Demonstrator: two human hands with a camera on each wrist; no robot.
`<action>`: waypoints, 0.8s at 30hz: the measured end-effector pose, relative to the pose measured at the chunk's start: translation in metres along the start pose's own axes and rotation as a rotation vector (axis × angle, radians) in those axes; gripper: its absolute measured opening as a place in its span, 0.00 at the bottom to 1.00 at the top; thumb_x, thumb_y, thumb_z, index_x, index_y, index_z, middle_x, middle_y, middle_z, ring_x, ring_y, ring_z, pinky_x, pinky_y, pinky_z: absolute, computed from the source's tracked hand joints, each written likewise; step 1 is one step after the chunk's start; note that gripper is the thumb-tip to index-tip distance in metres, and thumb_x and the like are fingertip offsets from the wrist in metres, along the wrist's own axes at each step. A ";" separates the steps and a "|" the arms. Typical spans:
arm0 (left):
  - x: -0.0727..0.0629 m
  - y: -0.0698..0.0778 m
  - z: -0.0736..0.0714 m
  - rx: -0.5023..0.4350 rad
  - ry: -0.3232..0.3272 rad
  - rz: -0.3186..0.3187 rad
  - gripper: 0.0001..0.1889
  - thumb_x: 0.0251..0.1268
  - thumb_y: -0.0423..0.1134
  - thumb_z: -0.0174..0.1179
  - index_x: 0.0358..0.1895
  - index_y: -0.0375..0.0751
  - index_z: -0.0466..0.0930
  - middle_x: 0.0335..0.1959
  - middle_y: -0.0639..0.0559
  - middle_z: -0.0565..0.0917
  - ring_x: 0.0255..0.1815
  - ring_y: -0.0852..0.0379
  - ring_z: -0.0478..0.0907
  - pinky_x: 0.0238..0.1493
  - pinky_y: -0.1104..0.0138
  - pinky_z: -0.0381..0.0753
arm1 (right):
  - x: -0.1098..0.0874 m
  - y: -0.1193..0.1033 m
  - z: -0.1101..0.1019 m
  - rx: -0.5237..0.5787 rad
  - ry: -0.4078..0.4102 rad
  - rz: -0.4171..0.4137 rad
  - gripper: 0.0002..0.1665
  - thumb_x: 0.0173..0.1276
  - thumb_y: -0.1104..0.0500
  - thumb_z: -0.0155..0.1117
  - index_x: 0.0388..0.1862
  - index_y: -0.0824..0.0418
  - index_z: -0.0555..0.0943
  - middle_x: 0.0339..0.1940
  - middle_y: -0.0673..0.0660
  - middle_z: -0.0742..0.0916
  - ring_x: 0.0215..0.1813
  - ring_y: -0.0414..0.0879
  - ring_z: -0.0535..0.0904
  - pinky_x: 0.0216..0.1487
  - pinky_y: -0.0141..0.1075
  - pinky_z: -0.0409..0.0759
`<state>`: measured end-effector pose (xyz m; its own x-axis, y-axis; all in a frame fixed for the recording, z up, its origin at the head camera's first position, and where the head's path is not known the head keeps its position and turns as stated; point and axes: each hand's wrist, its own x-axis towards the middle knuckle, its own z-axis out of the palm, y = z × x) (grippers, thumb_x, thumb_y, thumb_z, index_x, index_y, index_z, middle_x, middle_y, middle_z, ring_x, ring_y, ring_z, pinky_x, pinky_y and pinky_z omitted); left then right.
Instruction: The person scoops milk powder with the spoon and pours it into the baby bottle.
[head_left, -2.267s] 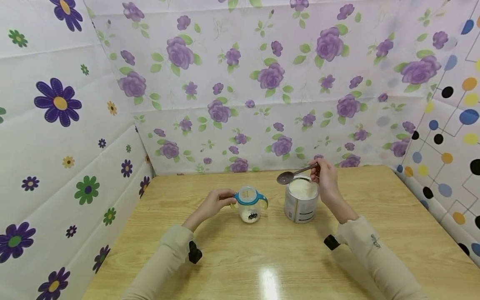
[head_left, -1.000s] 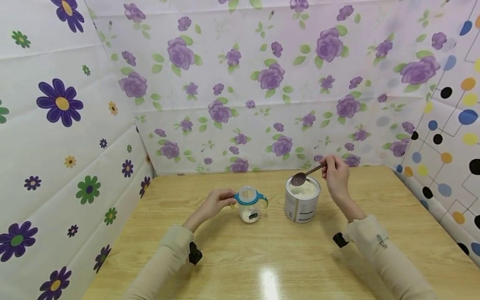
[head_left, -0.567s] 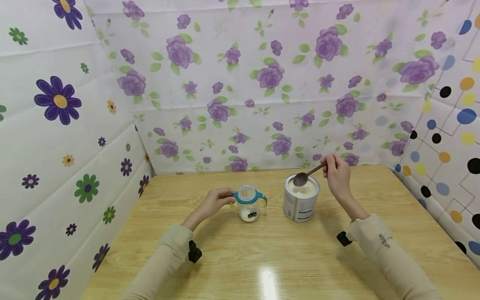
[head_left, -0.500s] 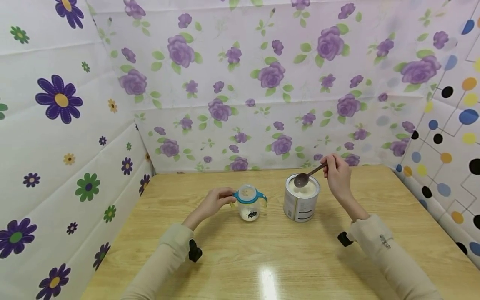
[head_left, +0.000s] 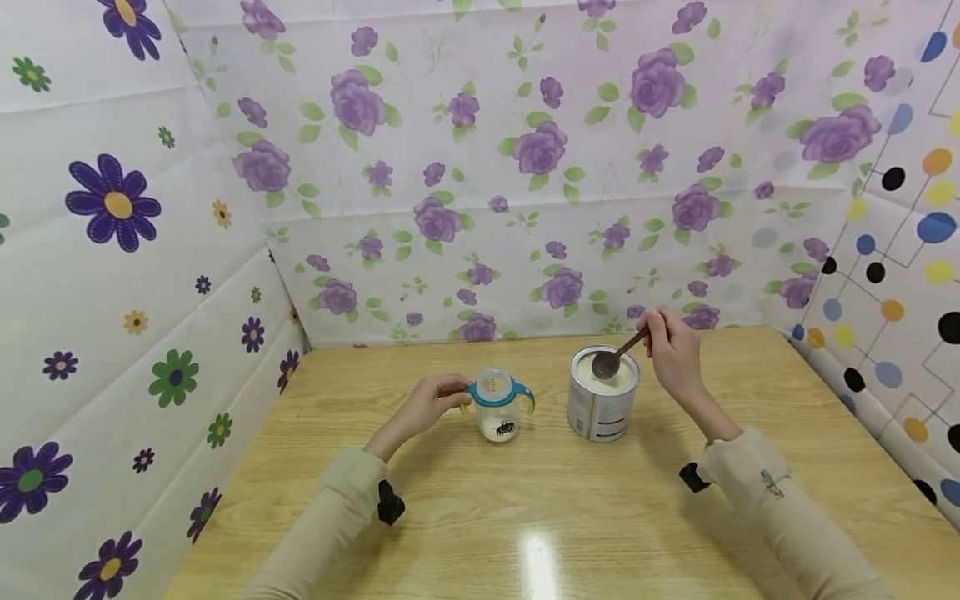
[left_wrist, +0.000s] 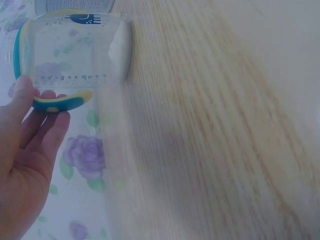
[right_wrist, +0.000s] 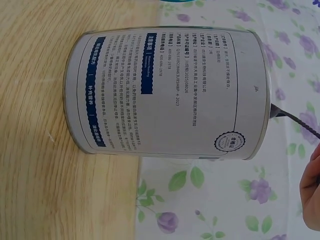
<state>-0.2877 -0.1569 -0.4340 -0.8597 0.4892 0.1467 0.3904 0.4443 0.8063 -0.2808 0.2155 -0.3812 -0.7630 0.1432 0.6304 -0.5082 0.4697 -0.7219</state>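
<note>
My left hand (head_left: 435, 402) pinches one handle (left_wrist: 60, 103) of a clear baby bottle (head_left: 498, 423) with a blue collar, standing upright on the table. White powder lies at the bottle's bottom in the left wrist view. To its right stands an open milk powder can (head_left: 600, 415), filled near the top with cream powder (head_left: 617, 385). My right hand (head_left: 673, 354) holds a dark brown spoon (head_left: 606, 365) by its handle end. The spoon's bowl is inside the can's rim, over the powder. In the right wrist view the can hides most of the spoon.
The wooden table (head_left: 450, 517) carries the bottle and can near its back edge. Flowered cloth (head_left: 450, 208) hangs behind, with a daisy-print cloth (head_left: 172, 292) at left and a dotted cloth (head_left: 892, 308) at right. Black wrist cameras (head_left: 390, 503) sit below both cuffs.
My right hand has moved right and the spoon bowl has shifted from the can's left rim to over the powder, dipping slightly lower. My left hand and the bottle stay in place.
</note>
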 end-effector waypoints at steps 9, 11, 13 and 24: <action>0.003 -0.009 0.001 -0.005 0.000 0.005 0.12 0.70 0.31 0.56 0.52 0.32 0.81 0.45 0.36 0.85 0.47 0.39 0.83 0.51 0.51 0.83 | -0.004 -0.004 0.005 0.024 -0.047 -0.046 0.20 0.78 0.65 0.45 0.27 0.74 0.76 0.17 0.65 0.76 0.18 0.58 0.71 0.17 0.24 0.66; 0.007 -0.016 0.002 -0.006 0.008 0.001 0.12 0.70 0.31 0.56 0.52 0.33 0.81 0.46 0.36 0.85 0.48 0.39 0.83 0.51 0.50 0.83 | -0.002 -0.001 0.006 0.025 -0.052 -0.049 0.20 0.77 0.66 0.45 0.26 0.73 0.77 0.16 0.65 0.76 0.16 0.55 0.70 0.16 0.24 0.65; 0.010 -0.024 0.003 -0.010 0.011 -0.001 0.12 0.70 0.32 0.56 0.53 0.34 0.81 0.46 0.36 0.84 0.48 0.40 0.83 0.52 0.50 0.83 | -0.001 0.004 0.008 0.027 -0.051 -0.052 0.19 0.77 0.67 0.45 0.26 0.73 0.77 0.15 0.64 0.75 0.15 0.49 0.69 0.16 0.25 0.65; 0.011 -0.031 0.002 -0.028 0.015 0.000 0.11 0.68 0.39 0.58 0.50 0.42 0.83 0.44 0.43 0.86 0.45 0.48 0.84 0.50 0.55 0.85 | -0.003 0.030 0.023 -0.007 -0.091 -0.156 0.19 0.77 0.65 0.48 0.24 0.62 0.78 0.16 0.57 0.76 0.19 0.35 0.65 0.20 0.26 0.64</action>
<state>-0.3084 -0.1639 -0.4590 -0.8646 0.4780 0.1549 0.3812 0.4231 0.8220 -0.3029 0.2092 -0.4118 -0.7087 -0.0113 0.7055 -0.6206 0.4857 -0.6156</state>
